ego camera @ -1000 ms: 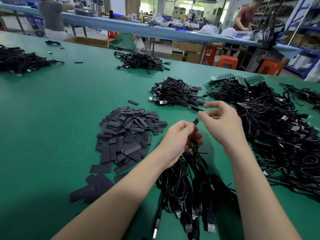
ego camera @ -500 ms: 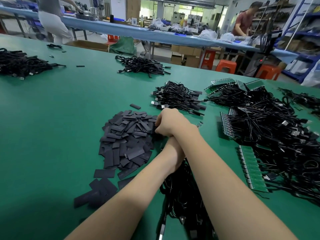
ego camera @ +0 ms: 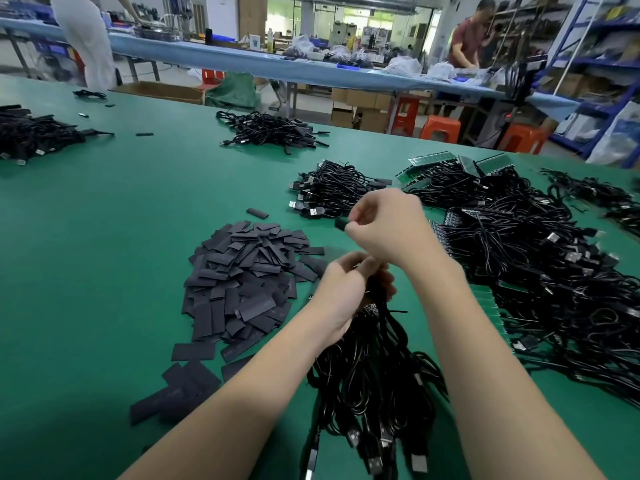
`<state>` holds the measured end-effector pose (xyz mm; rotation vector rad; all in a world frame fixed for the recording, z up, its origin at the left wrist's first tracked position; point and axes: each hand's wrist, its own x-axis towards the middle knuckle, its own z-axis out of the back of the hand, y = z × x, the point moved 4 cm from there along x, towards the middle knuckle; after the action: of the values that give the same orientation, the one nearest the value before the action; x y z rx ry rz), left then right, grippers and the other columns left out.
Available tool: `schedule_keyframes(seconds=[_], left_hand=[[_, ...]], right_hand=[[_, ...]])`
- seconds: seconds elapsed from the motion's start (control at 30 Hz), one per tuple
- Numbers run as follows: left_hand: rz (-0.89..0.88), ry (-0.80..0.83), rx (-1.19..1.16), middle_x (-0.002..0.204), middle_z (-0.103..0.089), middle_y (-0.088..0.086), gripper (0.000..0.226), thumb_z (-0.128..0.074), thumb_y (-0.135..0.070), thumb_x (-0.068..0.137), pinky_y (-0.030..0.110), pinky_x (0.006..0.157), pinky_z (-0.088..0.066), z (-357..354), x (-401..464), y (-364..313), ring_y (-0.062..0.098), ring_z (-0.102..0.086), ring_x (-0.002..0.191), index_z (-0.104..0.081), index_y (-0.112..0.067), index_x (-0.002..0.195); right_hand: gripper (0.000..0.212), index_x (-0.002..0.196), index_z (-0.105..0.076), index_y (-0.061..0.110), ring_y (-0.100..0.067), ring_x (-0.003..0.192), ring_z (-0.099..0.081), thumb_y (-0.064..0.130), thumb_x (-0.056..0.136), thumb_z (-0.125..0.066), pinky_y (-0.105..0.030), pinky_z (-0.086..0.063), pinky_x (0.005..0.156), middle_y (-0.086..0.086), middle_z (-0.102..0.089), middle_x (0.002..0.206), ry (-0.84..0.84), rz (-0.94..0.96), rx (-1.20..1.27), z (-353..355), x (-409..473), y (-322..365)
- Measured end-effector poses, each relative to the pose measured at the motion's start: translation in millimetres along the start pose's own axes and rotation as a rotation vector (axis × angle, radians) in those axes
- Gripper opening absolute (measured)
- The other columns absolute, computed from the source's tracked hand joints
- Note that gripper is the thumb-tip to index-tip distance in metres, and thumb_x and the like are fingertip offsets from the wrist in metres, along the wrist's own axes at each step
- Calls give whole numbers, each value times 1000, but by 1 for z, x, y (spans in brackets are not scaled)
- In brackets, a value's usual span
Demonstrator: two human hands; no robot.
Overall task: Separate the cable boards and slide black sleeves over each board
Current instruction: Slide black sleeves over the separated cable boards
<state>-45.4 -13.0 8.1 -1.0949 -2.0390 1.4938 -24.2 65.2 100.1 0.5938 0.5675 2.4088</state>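
My left hand (ego camera: 341, 289) grips the top of a bundle of black USB cables (ego camera: 367, 375) that hangs down toward me on the green table (ego camera: 104, 237). Small boards at the bundle's top show just below that hand. Above it, my right hand (ego camera: 388, 226) pinches a black sleeve (ego camera: 341, 224), whose end sticks out to the left of the fingers. The pile of flat black sleeves (ego camera: 242, 278) lies left of both hands.
A large tangle of cables with green board panels (ego camera: 536, 271) fills the right side. Smaller cable heaps lie ahead (ego camera: 332, 192), further back (ego camera: 270, 131) and at the far left (ego camera: 31, 133). Two people work at the blue bench (ego camera: 277, 69) behind.
My right hand went left to the sleeve pile, then came back up above the left hand holding a black sleeve. The left hand kept its grip on the cable bundle.
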Motion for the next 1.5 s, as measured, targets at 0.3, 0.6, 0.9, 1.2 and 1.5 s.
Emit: schedule_keyframes(seconds=[0.3,0.6,0.9,1.2,1.5], left_hand=[[-17,62,-10,64,-63,0,17,-49,-9,104,22,56,-53,-2,-3,-2,12,-62,56,-60,-3,94],[-42,90,-19,67,-61,1,21,-47,-14,105,23,59,-52,-2,-5,-6,14,-61,59,-59,-7,89],[-37,164,-13,64,-59,-2,24,-43,-19,107,27,63,-49,-1,-2,-3,14,-59,61,-60,-10,91],[12,189,-130,60,-47,-3,24,-46,-21,104,29,62,-48,0,-1,-2,14,-53,57,-59,-9,88],[96,261,-257,55,-33,-5,23,-48,-22,100,27,58,-47,1,-1,-3,15,-46,53,-54,-9,81]], right_hand=[[16,103,-68,2,-11,58,-64,-5,89,-63,-18,-53,56,-4,-68,67,0,-454,1003,-8,-47,-79],[13,84,-63,17,-15,59,-70,4,86,-63,-22,-54,55,2,-66,73,28,-490,910,-6,-53,-84],[14,80,-63,20,-12,75,-66,14,88,-73,-22,-48,65,-2,-72,82,226,-275,929,-4,-52,-74],[30,109,-70,8,-16,77,-69,7,80,-80,-19,-55,70,-7,-74,87,74,-312,1260,-2,-49,-77],[19,92,-74,10,-15,83,-73,16,74,-77,-19,-56,75,-6,-76,91,17,-235,1422,3,-47,-72]])
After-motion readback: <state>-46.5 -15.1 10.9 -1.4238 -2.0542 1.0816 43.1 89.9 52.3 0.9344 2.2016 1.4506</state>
